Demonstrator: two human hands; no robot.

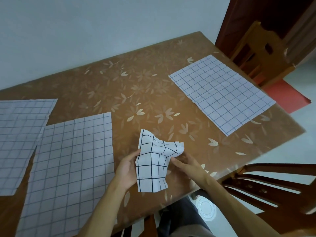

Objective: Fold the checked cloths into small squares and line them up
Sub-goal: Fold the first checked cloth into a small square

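Note:
A small white cloth with a dark check (153, 165) is partly folded and held just above the table's near edge. My left hand (127, 170) grips its left side. My right hand (185, 165) holds it from underneath on the right, where the top flap curls over my fingers. Three larger checked cloths lie flat on the table: one (71, 168) left of my hands, one (20, 139) at the far left, partly under the first, and one (222, 93) at the far right.
The table (136, 82) has a brown flowered cover and stands against a pale wall. A wooden chair (258, 53) stands at its far right corner, another chair (273, 187) at the near right. A white plate (206, 208) lies on the floor below.

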